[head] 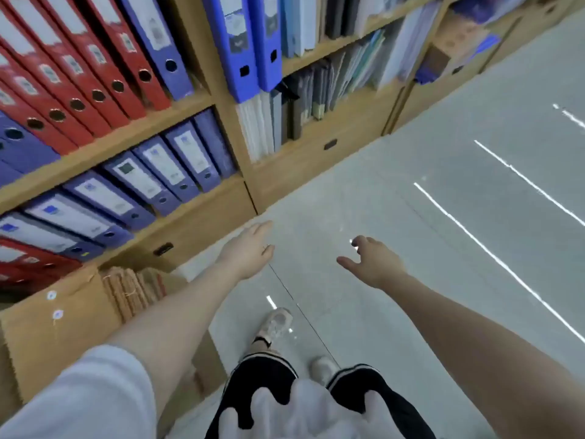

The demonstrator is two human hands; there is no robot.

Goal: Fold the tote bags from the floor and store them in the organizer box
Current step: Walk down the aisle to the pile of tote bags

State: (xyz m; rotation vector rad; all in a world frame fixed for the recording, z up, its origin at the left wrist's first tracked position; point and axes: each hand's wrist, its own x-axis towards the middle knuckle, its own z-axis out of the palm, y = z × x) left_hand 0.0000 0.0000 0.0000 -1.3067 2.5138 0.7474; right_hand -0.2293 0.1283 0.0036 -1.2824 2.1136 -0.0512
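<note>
- Tote bags: none in view, and no organizer box either; I can't say which way they lie from either grip.
- Left hand (250, 250) reaches forward over the floor (443, 217) beside the wooden shelf (202, 223), fingers straight, holding nothing.
- Right hand (372, 263) is also out front, fingers loosely spread, empty; neither hand looks nearer to anything.
- My guess: I'm walking, searching for the bags.
- Floor is glossy grey tile, reflecting strip lights. Shelf holds stiff red and blue binders (79, 74); cardboard box (63, 327) at lower left.

Binder labels (164, 167) too blurred to read; cardboard box (47, 337) cut off at left edge.
</note>
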